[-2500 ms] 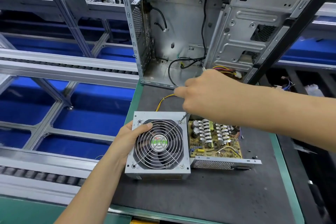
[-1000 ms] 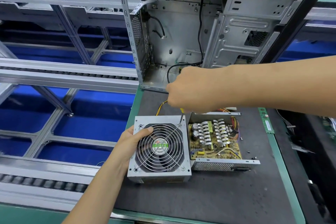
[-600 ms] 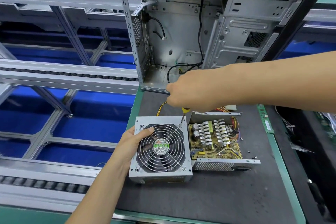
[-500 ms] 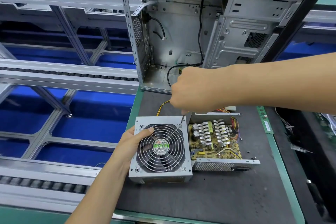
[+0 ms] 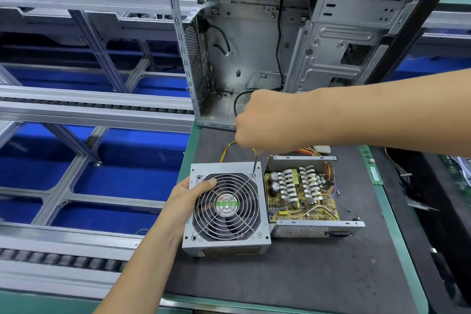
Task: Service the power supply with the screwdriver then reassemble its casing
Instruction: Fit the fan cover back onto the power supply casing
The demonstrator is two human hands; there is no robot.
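My left hand grips the left edge of the fan cover in the lower middle of the frame, with my thumb curled over its top face beside the wire grille. My right hand, in the middle of the frame, is closed around the screwdriver; only a bit of yellow handle and the thin shaft show below my fist. The tip touches the screw at the upper right corner of the grille. The open power supply base, with its circuit board, lies just right of the cover on the dark mat. The computer case stands open behind, in the upper middle.
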